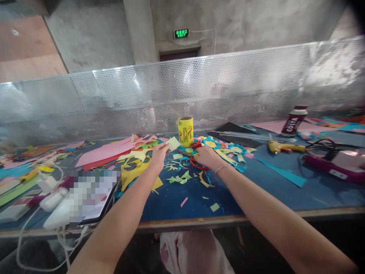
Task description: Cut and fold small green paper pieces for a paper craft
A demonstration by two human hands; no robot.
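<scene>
My left hand (159,155) pinches a small pale green piece of paper (172,143) by its edge, raised over the table. To the right, my right hand (207,156) is closed on a pair of scissors with red handles (196,164); the blades point left, toward the paper. Some of its fingers are hidden by the hand itself. Just beyond both hands stands a yellow printed cylinder (186,132). Light green paper cuttings (180,177) lie below the hands, and a yellow sheet with cut-out holes (135,174) lies beside my left forearm.
Pink sheets (105,153) lie at left, near a tablet (99,203) and white cables. At right are a yellow glue gun (286,147), a dark red bottle (294,121), a blue paper strip (282,172) and a purple device (332,171). A perforated metal panel (119,102) stands behind.
</scene>
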